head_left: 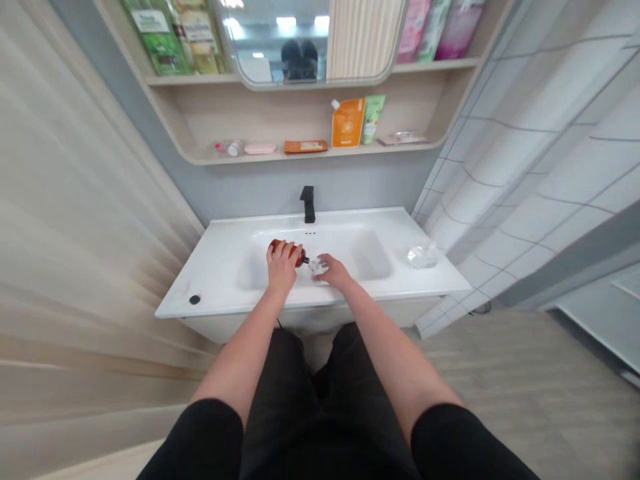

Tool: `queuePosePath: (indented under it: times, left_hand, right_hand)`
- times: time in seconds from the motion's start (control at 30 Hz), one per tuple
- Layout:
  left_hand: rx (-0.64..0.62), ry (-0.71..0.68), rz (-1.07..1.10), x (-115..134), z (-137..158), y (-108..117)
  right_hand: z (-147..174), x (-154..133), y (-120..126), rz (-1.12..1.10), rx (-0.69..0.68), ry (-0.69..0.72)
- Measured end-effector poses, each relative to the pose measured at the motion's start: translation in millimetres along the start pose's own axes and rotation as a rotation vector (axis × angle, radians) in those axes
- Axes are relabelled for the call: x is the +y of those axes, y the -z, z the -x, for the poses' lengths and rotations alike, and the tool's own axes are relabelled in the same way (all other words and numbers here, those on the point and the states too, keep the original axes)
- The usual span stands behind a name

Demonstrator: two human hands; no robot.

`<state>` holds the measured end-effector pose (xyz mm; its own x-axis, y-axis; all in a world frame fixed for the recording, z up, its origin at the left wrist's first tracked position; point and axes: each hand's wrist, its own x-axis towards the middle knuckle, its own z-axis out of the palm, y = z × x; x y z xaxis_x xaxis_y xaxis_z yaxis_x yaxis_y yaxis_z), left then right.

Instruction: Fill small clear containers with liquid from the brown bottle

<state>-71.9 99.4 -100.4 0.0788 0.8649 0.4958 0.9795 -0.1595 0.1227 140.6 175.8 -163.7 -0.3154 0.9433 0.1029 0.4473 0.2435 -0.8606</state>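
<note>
Over the white sink basin [370, 257], my left hand [283, 267] is wrapped round a reddish-brown bottle [301, 257]. The bottle is tilted nearly flat, its dark neck pointing right. My right hand [332, 272] has its fingers curled round a small clear container [316, 267]. The bottle's neck meets or nearly meets the mouth of the clear container; whether they touch, I cannot tell. Any liquid passing between them is too small to make out. Behind both hands stands a black faucet [309, 204].
A round black cap [195, 300] lies on the counter's left side. Crumpled clear plastic [423, 255] sits at the right. On the shelf above are an orange pouch [348, 123], a green tube [373, 119] and an orange packet [305, 147]. A mirror [280, 40] hangs higher.
</note>
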Motion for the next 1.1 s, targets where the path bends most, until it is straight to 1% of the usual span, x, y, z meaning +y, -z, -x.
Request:
queuePosePath:
  times: [0.73, 1.1]
  left_hand:
    - [0.073, -0.043, -0.027, -3.3, 1.4, -7.2]
    - [0.074, -0.046, -0.029, -3.1, 1.4, -7.5]
  right_hand:
    - [-0.3, -1.0, 0.0, 0.052, -0.005, 0.002]
    - [1.4, -2.6, 1.5, 0.065, -0.003, 0.003]
